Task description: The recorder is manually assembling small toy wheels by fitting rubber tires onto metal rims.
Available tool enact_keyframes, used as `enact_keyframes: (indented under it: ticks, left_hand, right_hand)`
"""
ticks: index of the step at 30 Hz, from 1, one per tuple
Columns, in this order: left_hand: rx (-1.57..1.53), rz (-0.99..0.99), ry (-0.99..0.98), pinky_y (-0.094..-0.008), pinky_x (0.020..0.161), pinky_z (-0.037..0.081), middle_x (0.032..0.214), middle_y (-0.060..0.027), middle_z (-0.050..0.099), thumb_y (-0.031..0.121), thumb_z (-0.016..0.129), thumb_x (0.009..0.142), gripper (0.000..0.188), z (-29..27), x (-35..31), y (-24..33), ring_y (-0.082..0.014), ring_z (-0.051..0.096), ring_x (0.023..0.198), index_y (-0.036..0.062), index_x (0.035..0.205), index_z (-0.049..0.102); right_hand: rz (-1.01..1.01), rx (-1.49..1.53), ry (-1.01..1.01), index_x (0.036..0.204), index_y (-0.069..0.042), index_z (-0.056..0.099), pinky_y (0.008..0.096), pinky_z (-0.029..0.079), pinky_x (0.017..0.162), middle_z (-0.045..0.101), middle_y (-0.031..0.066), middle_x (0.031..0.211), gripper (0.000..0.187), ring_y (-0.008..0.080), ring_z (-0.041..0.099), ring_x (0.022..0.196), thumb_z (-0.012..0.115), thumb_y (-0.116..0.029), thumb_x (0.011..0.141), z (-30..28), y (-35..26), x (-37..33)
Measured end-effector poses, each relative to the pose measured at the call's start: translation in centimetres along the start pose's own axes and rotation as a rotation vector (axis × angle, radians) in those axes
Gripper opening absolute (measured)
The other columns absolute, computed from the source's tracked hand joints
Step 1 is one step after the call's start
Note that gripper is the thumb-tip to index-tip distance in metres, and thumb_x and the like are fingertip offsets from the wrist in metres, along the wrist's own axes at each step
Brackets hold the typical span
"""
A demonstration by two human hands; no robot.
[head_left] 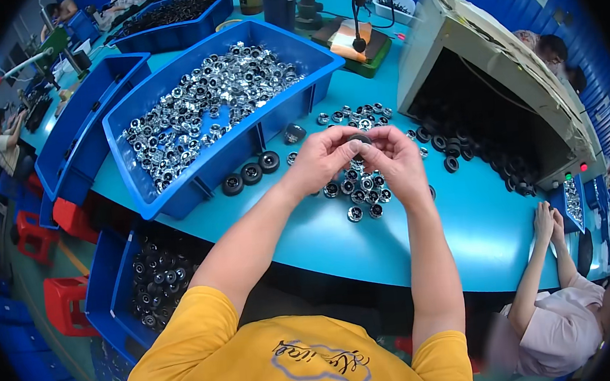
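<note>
Over the turquoise table, my left hand (319,159) and my right hand (397,162) meet with thumbs and fingertips pinched around a small black tyre (360,138). Fingers cover part of it, so I cannot tell whether a hub sits inside. Beneath and around the hands spreads a loose pile of chrome wheel hubs (370,183) with dark centres. Left of my left hand, several black-tyred wheels (251,172) stand in a row against a blue bin. Near them lies a small dark cap-like piece (294,133).
A large blue bin (225,136) of chrome hubs fills the left. At right, loose black tyres (452,149) spill from a cream box-like housing (415,60). Below the table's left edge is a bin of dark wheels (158,281). A co-worker's hands (547,223) are at the right.
</note>
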State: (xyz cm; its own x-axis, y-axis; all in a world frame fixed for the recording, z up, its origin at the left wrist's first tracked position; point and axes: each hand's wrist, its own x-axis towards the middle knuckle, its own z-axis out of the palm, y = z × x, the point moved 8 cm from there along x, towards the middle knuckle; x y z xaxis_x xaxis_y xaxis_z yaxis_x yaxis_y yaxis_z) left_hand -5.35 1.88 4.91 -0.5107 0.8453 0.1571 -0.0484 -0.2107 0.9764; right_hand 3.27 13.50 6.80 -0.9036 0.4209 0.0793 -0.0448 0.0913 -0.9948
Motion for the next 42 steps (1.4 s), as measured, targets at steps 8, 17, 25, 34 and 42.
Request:
enact_keyframes:
  ticks: [8, 17, 25, 34, 42]
  left_hand:
    - [-0.056, -0.088, 0.181, -0.022, 0.045, 0.05, 0.09, -0.0064, 0.071, 0.016, 0.064, 0.1, 0.026, -2.7, 1.0, -1.9, -0.0067, 0.06, 0.06, -0.0038, 0.118, 0.067]
    - [-0.101, -0.138, 0.093, -0.0237, 0.056, 0.058, 0.088, -0.004, 0.067, 0.012, 0.066, 0.098, 0.032, -0.9, 0.9, -2.5, -0.0081, 0.062, 0.067, 0.0002, 0.127, 0.065]
    - [-0.066, -0.121, 0.076, -0.0234, 0.052, 0.058, 0.081, -0.0017, 0.063, 0.007, 0.065, 0.097, 0.031, 0.0, 0.8, -2.0, -0.0069, 0.06, 0.066, 0.002, 0.128, 0.065]
    - [-0.136, -0.137, 0.079, -0.025, 0.057, 0.061, 0.09, -0.0053, 0.065, 0.007, 0.063, 0.098, 0.032, -0.2, 0.9, -2.5, -0.0089, 0.062, 0.07, 0.002, 0.129, 0.064]
    - [-0.704, -0.204, -0.126, -0.0309, 0.075, 0.064, 0.111, -0.0163, 0.066, 0.008, 0.057, 0.102, 0.044, 0.7, 0.8, -3.2, -0.0163, 0.068, 0.086, 0.0022, 0.144, 0.048]
  right_hand:
    - [0.005, -0.077, 0.183, 0.115, -0.001, 0.068, 0.0224, 0.052, 0.066, 0.07, 0.0017, 0.091, 0.026, 0.0078, 0.062, 0.075, 0.071, -0.018, 0.096, -3.8, 3.2, -0.2]
    - [-0.027, -0.319, 0.217, 0.104, -0.003, 0.074, 0.0276, 0.052, 0.068, 0.069, 0.0012, 0.08, 0.021, 0.0098, 0.062, 0.071, 0.077, -0.016, 0.087, -4.5, 3.0, -0.8]
    - [-0.156, -1.089, 0.07, 0.101, -0.01, 0.077, 0.0404, 0.052, 0.084, 0.068, 0.0098, 0.093, 0.028, 0.0299, 0.063, 0.093, 0.081, -0.021, 0.076, -3.6, 1.4, -1.8]
    - [-0.157, -1.087, -0.034, 0.107, -0.012, 0.076, 0.0419, 0.051, 0.088, 0.068, 0.0104, 0.095, 0.031, 0.0317, 0.061, 0.097, 0.08, -0.02, 0.077, -2.8, 0.7, -2.2]
    - [-0.197, -1.02, -0.076, 0.115, -0.007, 0.069, 0.0437, 0.052, 0.087, 0.065, 0.0125, 0.102, 0.042, 0.0334, 0.064, 0.098, 0.075, -0.007, 0.073, -1.8, 0.8, -2.0]
